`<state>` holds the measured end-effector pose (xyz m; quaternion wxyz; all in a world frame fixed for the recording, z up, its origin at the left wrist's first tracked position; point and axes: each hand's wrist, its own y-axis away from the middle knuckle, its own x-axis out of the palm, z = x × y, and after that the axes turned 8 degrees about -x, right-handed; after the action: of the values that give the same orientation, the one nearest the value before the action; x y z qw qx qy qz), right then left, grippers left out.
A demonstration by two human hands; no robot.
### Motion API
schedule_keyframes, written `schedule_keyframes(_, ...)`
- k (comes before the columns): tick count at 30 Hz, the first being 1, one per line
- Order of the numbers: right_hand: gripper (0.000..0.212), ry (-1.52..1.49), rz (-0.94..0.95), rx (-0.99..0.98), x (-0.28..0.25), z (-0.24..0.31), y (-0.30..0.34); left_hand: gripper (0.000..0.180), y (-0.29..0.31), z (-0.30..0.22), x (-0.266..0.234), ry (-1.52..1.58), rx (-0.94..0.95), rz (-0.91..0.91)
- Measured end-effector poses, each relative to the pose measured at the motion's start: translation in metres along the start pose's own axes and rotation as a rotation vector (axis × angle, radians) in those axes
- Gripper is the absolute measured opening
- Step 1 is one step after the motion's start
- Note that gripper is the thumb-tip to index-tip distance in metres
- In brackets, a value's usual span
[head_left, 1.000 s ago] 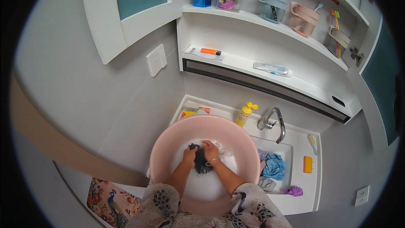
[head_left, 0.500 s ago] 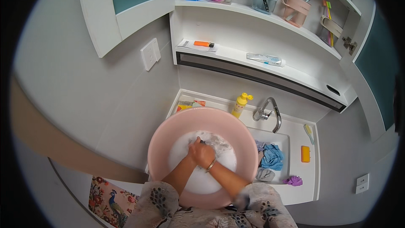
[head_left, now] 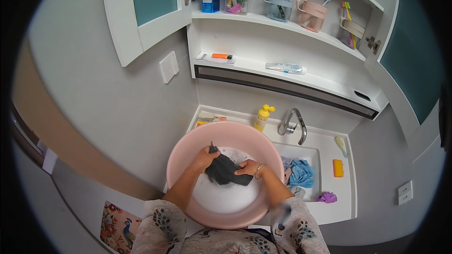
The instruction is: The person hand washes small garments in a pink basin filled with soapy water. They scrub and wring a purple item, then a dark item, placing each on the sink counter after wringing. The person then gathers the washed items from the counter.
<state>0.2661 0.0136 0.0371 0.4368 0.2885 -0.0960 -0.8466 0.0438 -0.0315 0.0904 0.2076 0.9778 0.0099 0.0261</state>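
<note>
A wet, dark grey cloth [head_left: 224,167] is spread between my two hands, low over the soapy water [head_left: 225,196]; its exact kind cannot be told. My left hand [head_left: 204,158] is closed on its upper left end, with a bit of fabric poking up above the fingers. On the right, my right hand [head_left: 246,167] pinches the cloth's other end, and a bracelet circles that wrist. Both hands are inside the large pink basin [head_left: 179,160], which holds white suds.
The sink [head_left: 316,160] beside the basin holds several garments [head_left: 301,173] under a curved faucet [head_left: 295,124]. Around it are a yellow bottle [head_left: 263,116], a brush [head_left: 340,146], an orange soap bar [head_left: 337,168] and a purple scrunchie [head_left: 326,197]. An open cabinet [head_left: 282,42] hangs above.
My hands were clasped together in the suds with the cloth mostly hidden. They have moved apart, and the dark cloth is stretched out between them.
</note>
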Motion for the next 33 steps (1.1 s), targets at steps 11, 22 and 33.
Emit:
schedule_keyframes(11, 0.017, 0.24, -0.883, -0.616, 0.096, 0.131, 0.0, 0.029, -0.048, 0.087, 0.001, 0.621, 0.078, -0.028)
schedule_keyframes(22, 0.032, 0.56, -0.841, -0.437, 0.076, 0.08, -0.009, 0.042, -0.003, 0.036, 0.047, 0.919, -0.444, 0.353)
schedule_keyframes(33, 0.039, -0.227, -0.041, -0.121, -0.003, 0.026, -0.003, 0.025, 0.012, 0.024, 0.019, -0.061, 0.098, -0.067)
